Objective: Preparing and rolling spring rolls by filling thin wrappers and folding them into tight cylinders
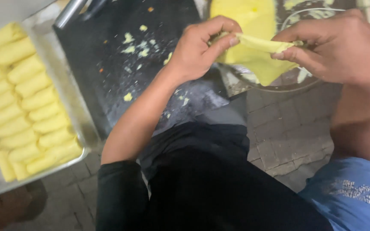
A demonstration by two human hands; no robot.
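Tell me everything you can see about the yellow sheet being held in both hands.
The thin yellow crepe looks soft and pliable, like a cooked wrapper. It hangs in the air, folded along its top edge and drooping to a point below. The left hand pinches its left end between thumb and fingers, and the right hand pinches its right end. It is held above a round glass dish.

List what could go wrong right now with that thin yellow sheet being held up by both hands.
1. The yellow sheet is pinched along its top edge by the left hand and right hand; it looks thin and could tear between them.
2. It hangs in the air over the bowl's rim; a dropped piece might land on the paved ground.
3. Loose crumbs on the dark board could stick to it.
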